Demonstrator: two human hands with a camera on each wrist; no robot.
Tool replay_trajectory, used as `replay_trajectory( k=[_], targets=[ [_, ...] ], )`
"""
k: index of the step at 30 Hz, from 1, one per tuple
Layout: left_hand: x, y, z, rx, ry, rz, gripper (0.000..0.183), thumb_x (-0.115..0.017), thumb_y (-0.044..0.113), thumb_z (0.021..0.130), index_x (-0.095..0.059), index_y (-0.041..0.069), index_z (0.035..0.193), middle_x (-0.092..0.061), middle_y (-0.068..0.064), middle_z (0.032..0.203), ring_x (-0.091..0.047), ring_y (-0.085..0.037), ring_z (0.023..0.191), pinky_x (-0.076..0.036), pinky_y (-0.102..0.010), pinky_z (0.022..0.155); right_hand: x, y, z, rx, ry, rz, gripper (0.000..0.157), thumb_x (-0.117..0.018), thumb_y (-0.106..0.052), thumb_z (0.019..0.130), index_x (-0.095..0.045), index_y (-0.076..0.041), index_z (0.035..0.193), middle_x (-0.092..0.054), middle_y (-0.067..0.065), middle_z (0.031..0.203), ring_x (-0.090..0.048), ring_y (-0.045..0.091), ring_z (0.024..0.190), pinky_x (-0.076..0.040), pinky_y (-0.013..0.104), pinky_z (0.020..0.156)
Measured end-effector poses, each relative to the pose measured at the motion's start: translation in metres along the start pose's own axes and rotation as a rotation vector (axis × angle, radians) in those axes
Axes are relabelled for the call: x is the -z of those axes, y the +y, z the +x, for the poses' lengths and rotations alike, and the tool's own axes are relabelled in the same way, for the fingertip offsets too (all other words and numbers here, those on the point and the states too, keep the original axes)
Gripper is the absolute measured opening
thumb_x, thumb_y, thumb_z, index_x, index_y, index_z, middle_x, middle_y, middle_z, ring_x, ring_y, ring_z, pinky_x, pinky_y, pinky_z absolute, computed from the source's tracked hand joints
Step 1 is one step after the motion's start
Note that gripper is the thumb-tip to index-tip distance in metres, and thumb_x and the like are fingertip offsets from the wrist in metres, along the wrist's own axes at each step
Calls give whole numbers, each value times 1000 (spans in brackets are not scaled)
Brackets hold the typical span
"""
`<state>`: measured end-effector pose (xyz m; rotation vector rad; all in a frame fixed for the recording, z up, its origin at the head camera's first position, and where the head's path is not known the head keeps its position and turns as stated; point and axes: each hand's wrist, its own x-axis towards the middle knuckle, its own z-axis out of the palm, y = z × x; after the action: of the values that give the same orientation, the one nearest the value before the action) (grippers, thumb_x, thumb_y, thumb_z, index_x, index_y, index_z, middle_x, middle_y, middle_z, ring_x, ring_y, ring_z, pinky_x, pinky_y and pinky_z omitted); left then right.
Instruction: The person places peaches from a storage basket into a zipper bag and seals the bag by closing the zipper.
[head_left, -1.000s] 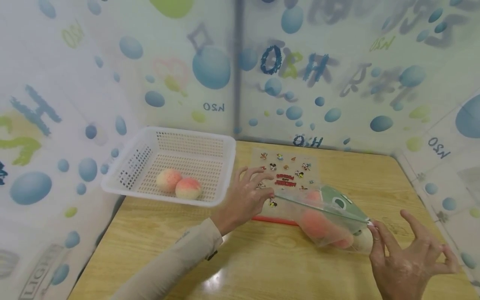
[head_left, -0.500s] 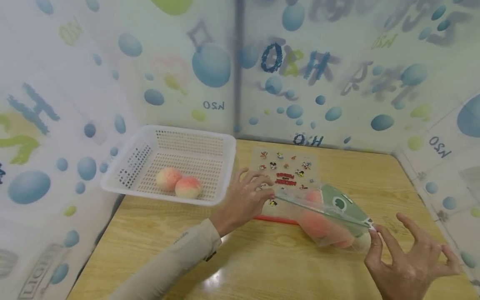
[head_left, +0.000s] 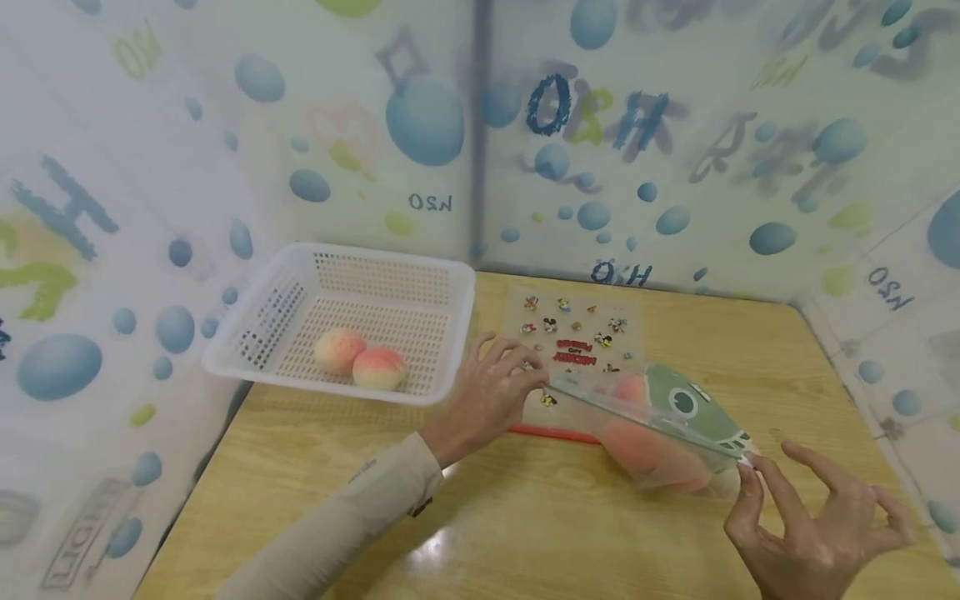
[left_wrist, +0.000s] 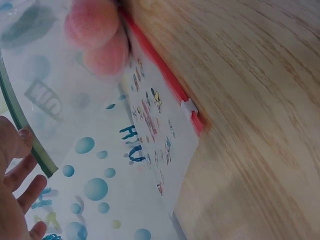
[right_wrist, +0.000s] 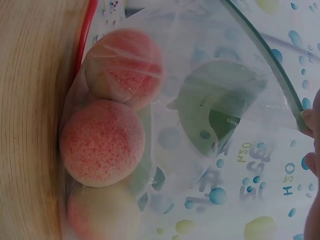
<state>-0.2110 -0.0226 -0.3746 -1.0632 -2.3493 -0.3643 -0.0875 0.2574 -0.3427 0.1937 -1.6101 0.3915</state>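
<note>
On the bag (head_left: 667, 446), the seal (head_left: 651, 418) is pinched by left fingers (head_left: 534, 382) and right fingers (head_left: 745, 500); sealing seems underway, needing steady tension.

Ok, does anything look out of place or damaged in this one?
Nothing looks spilled or damaged: the peaches lie inside the bag or the basket. The only oddity is the wall lettering, whose large "H2O" reads backwards in the head view, as if mirrored.
</note>
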Motion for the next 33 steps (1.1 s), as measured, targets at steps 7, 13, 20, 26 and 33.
replay_trajectory(
  k=[7, 13, 20, 26, 33],
  targets=[
    [-1, -2, -4, 20, 25, -13, 8, -68, 19, 79, -69, 25, 85, -59, 9, 98, -47, -16, 103, -17, -51, 100, -6, -14, -4, 8, 8, 148, 32, -65, -25, 79, -64, 1, 60, -64, 13, 76, -43, 38, 57, -26, 50, 85],
    [-4, -3, -10, 25, -25, -11, 7, -63, 22, 83, -68, 26, 85, -58, 9, 102, -44, -15, 107, -10, -55, 101, -2, -19, -9, -30, -100, 327, 30, -63, -17, 82, -65, 10, 69, -62, 20, 79, -51, 39, 68, -43, 31, 84],
    [-5, -4, -15, 17, -98, 11, 16, -65, 16, 77, -69, 28, 88, -60, 10, 101, -46, -15, 103, -7, -58, 100, 2, -10, -20, -19, -201, 453, 24, -65, -11, 80, -66, 12, 72, -62, 24, 78, -59, 28, 66, -44, 15, 74],
    [-7, -4, -18, 5, -230, 44, 25, -64, 11, 73, -69, 30, 89, -62, 12, 99, -50, -13, 99, -3, -61, 99, 1, -5, -30, -19, -298, 480, 23, -63, -11, 81, -66, 10, 73, -63, 21, 78, -58, 27, 66, -43, 17, 75],
    [-11, -6, -27, -20, -316, 57, 20, -66, 17, 73, -68, 32, 86, -63, 14, 98, -51, -11, 97, 7, -60, 98, 7, -8, -43, -42, -516, 492, 25, -52, -16, 87, -61, 3, 74, -61, 9, 75, -56, 19, 67, -40, 16, 72]
  ],
)
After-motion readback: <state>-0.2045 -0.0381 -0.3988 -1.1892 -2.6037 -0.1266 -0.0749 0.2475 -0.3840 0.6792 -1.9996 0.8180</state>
